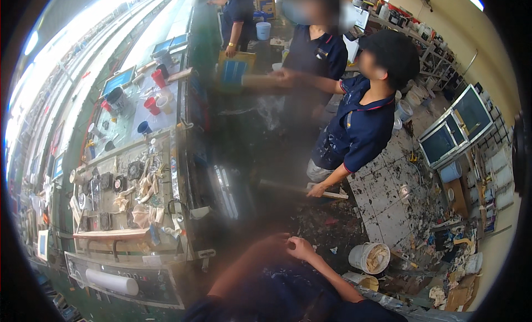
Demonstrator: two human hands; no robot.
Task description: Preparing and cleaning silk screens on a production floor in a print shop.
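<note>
**Hands together above a spattered floor**

Far left: a cluttered workbench (pixel 166 211) bearing red cups (pixel 152 105), a dark blue cup (pixel 143 127), crumpled rags (pixel 145 184) and, at the near edge, a white roll (pixel 111 281).

Lower middle: left hand (pixel 272 244), badly blurred, raised over dark blue clothing; impossible to tell whether clenched, slack or grasping anything. Right hand (pixel 301 248) just beside it, perhaps touching it, fingers curled inward, nothing visible between them; grip likewise not clear enough to call.

Further up, past the hands: a co-worker in a dark cap and navy shirt, bent forward, one hand (pixel 316 191) wrapped round a wooden handle (pixel 332 193). Behind, another person's hands at a blue framed screen (pixel 235 71).

Right of the hands: a white bucket (pixel 369 258) standing upright on the paint-flecked tiled floor (pixel 382 205), near the right hand but apart from it, pale scraps inside. Far right: framed mesh screens (pixel 457 128) leaning near shelves.
</note>
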